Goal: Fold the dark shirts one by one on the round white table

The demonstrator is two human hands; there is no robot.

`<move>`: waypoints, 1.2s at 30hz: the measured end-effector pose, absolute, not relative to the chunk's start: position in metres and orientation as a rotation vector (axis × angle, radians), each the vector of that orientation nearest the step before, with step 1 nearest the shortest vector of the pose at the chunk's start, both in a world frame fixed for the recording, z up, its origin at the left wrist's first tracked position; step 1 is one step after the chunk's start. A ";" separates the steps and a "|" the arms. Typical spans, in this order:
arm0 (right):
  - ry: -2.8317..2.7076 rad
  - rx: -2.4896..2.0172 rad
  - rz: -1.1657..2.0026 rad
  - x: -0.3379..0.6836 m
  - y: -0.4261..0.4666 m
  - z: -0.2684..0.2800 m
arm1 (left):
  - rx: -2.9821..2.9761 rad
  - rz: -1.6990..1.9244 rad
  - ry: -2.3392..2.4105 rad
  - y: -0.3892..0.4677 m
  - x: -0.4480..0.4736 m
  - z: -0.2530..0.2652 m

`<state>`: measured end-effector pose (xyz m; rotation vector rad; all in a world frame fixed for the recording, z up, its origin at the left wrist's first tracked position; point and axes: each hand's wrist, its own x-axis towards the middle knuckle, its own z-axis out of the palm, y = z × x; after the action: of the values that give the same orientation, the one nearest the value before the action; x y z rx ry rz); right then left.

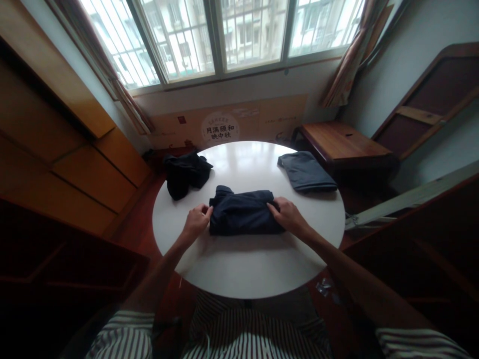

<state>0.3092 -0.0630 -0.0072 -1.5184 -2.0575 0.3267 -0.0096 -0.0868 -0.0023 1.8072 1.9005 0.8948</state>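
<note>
A dark navy garment (243,214), folded into a wide bundle, lies on the white oval table (250,269) in front of me. My left hand (197,220) pinches its left edge between thumb and fingers. At its right edge, my right hand (287,213) grips the cloth the same way. A small flap of fabric sticks up at the bundle's back left. What kind of garment it is I cannot make out.
A crumpled black garment (187,172) lies at the table's back left, partly over the edge. A folded dark grey garment (307,172) sits at the back right. Beyond stand a low wooden table (348,139), a flat cardboard sheet (269,117) under the window and wooden cabinets (93,174).
</note>
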 end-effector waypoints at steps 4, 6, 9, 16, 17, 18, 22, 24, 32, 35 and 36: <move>-2.138 -1.510 0.025 0.292 -0.062 0.003 | 2.247 1.100 1.874 -0.089 0.012 0.026; -2.169 -1.519 0.010 0.286 -0.059 0.006 | 2.471 1.045 1.631 -0.091 0.031 0.036; -2.177 -1.571 0.026 0.287 -0.056 0.002 | 2.624 0.762 1.463 -0.086 0.051 0.033; -2.159 -1.592 0.078 0.309 -0.054 -0.024 | 2.308 0.809 1.629 -0.050 0.029 0.012; -2.164 -1.578 0.079 0.310 -0.053 -0.026 | 2.268 0.859 1.613 -0.045 0.025 0.012; -2.168 -1.567 0.077 0.310 -0.052 -0.027 | 2.232 0.900 1.604 -0.041 0.021 0.012; -2.161 -1.566 0.117 0.308 -0.048 -0.029 | 2.102 0.992 1.686 -0.034 0.012 0.006; -2.111 -1.578 0.169 0.309 -0.045 -0.029 | 1.953 1.068 1.817 -0.034 0.009 -0.001; -1.641 -1.612 1.123 0.321 -0.017 -0.007 | 1.220 0.769 1.459 -0.029 0.001 0.003; -1.652 -1.386 1.466 0.319 -0.006 0.010 | 1.327 0.881 1.269 -0.026 0.010 0.017; -1.674 -1.293 1.468 0.318 -0.004 0.018 | 1.411 0.999 1.252 -0.027 0.013 0.024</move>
<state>0.3184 -0.0041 0.0177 -1.2929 -1.6736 1.4683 0.0125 -0.0266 0.0242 1.4109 1.2525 0.9989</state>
